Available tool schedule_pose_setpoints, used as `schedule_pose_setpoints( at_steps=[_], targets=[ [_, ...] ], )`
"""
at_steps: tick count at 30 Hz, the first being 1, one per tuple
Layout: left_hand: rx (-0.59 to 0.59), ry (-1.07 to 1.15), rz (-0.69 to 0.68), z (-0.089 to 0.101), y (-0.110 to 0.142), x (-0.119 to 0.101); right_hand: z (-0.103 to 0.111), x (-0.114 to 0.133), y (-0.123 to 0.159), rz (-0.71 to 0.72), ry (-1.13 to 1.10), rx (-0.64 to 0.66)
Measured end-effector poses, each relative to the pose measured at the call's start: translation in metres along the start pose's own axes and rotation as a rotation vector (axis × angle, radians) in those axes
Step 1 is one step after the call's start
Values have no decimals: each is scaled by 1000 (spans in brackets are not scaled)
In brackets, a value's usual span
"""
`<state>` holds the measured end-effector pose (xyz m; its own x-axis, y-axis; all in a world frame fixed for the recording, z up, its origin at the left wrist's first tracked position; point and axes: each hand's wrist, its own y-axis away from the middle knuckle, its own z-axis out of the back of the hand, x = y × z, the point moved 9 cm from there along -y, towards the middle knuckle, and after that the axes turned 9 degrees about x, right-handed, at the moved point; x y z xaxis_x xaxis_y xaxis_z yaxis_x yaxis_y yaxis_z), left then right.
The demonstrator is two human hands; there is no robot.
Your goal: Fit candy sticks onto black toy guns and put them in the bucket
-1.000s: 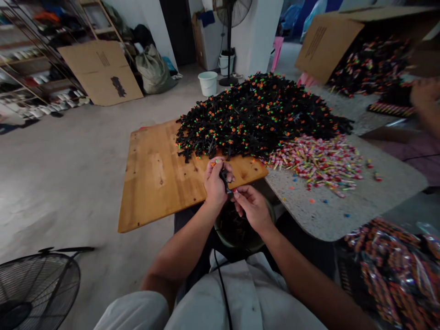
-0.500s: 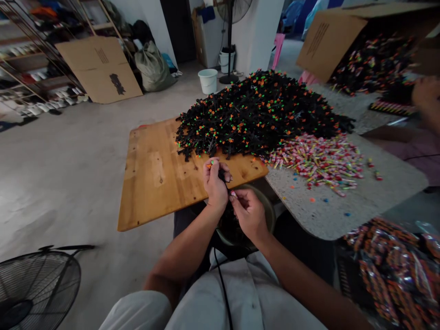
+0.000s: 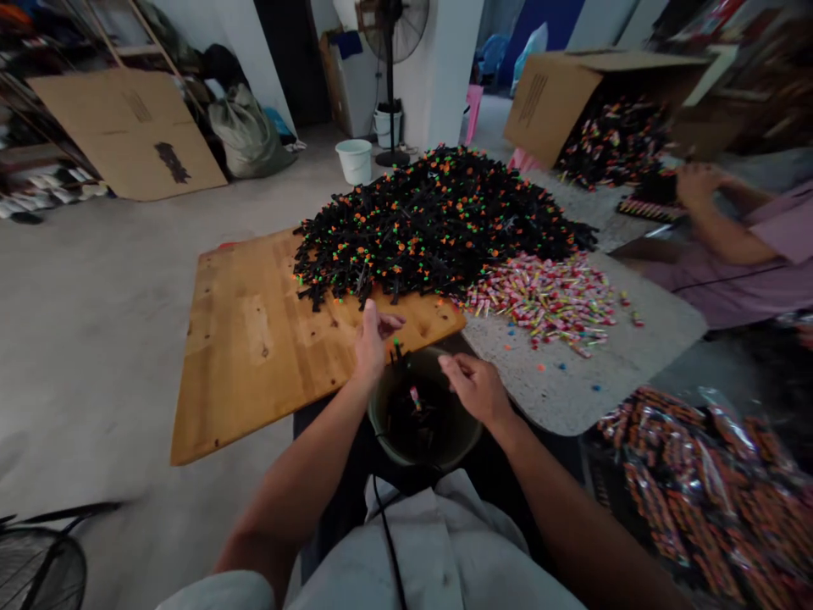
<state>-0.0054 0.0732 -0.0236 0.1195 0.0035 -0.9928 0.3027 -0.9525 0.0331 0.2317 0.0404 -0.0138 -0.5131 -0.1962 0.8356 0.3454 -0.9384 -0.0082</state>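
My left hand [image 3: 373,339] is open, fingers spread, at the front edge of the wooden board [image 3: 254,339]. Just beneath it a small black plastic piece with a green tip [image 3: 397,352] is in the air above a bucket [image 3: 467,445] between my knees. A pink-and-white stick [image 3: 415,398] shows over the dark contents; I cannot tell whether it is falling or lying there. My right hand [image 3: 478,388] hovers over the bucket's right rim, fingers curled in with nothing visible between them. Beyond my hands rises a heap of black plastic pieces [image 3: 432,229] with orange and green tips.
Pink-and-white sticks [image 3: 546,296] lie piled on the grey speckled table [image 3: 559,398]. Plastic-bagged goods [image 3: 686,474] sit at the lower right. Another person's hands [image 3: 699,182] work beside an open cardboard box [image 3: 552,102]. A floor fan [image 3: 41,563] stands lower left.
My hands have moved apart. The left has opened and released the black piece over the bucket; the right has let go of the pink stick. The view has swung right.
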Motion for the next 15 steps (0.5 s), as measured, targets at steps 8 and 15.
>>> schedule_pose_setpoints(
  at_steps=[8, 15],
  targets=[
    [-106, -883, 56, 51, -84, -7, 99, -92, -69, -378, 526, -243],
    [-206, -1209, -48, 39, -108, -17, 82, -94, -115, -471, 647, -157]
  ],
)
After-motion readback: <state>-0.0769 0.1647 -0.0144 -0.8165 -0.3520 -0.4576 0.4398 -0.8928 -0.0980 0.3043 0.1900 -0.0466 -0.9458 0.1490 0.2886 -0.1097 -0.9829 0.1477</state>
